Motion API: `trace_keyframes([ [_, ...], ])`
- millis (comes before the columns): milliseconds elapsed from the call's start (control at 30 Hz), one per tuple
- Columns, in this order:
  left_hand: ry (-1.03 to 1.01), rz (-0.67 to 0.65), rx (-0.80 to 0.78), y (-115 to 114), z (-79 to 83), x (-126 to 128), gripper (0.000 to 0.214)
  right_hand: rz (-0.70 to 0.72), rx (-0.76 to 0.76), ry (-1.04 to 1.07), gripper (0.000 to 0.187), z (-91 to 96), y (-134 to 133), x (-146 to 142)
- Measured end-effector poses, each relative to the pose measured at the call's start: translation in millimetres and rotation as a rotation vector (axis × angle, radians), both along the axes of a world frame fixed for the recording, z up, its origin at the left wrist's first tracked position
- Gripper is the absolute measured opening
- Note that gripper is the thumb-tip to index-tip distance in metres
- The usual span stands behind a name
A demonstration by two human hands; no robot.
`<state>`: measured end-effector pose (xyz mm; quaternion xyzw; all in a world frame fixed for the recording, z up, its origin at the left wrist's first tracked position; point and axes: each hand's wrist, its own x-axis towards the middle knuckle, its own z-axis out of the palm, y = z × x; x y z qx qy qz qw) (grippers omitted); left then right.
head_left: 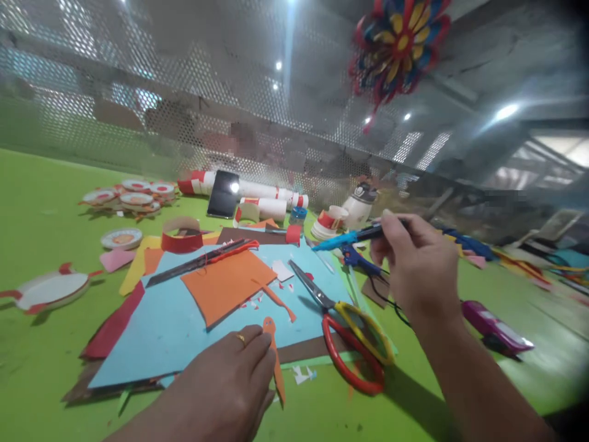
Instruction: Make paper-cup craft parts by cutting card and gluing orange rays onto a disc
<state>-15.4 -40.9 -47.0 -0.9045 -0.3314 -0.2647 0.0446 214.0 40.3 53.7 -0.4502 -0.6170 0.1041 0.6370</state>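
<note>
My right hand [416, 261] is raised above the table and closed around the rear of a blue glue gun [352, 242], whose nozzle points left. A black cord hangs from it. My left hand [227, 387] rests near the front edge, fingers curled and pressing a narrow orange paper strip [276, 362] against the light blue sheet [175, 325]. A ring shows on one finger. An orange square of paper [227, 283] lies on the blue sheet just beyond that hand. Red-and-yellow scissors [350, 341] lie open between my two hands.
On the green table [41, 202] lie a black ruler [193, 264], a red paper ring [181, 236], round paper discs [129, 196], a phone [223, 193], paper tubes [267, 190], a white bottle [359, 205], a pink item [494, 325]. A perforated screen stands behind; a paper flower [398, 43] hangs above.
</note>
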Motion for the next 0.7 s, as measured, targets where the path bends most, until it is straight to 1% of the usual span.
trace_keyframes([
  [67,0.007,0.015,-0.008,1,1.1,0,0.016,-0.026,0.051,-0.002,0.019,15.7,28,11],
  [100,0.009,0.019,-0.023,1,1.5,0,0.014,-0.066,0.027,-0.026,0.019,22.7,43,15],
  [133,0.013,0.022,-0.042,1,1.8,1,0.012,-0.143,-0.015,-0.056,0.019,28.5,58,18],
  [167,0.02,0.021,-0.058,1,1.7,1,0.01,-0.227,-0.09,-0.104,0.021,32.7,74,20],
  [233,0.027,0.016,-0.07,2,-0.3,2,0.008,-0.264,-0.173,-0.142,0.022,36.2,103,19],
  [333,0.01,-0.006,0.013,6,-8.5,2,0.01,-0.271,-0.314,-0.218,0.022,31.5,138,9],
  [367,0.004,-0.013,0.05,8,-12.2,2,0.012,-0.274,-0.352,-0.246,0.021,28.6,148,4],
  [433,-0.007,-0.028,0.111,12,-19.7,1,0.012,-0.279,-0.41,-0.298,0.026,22.5,164,-7],
  [567,0.009,-0.052,0.176,19,-28.7,1,0.01,-0.277,-0.499,-0.401,0.029,10.2,188,-27],
  [700,0.058,-0.032,0.177,16,-25.8,1,0.016,-0.247,-0.533,-0.504,0.03,-0.4,203,-37],
])
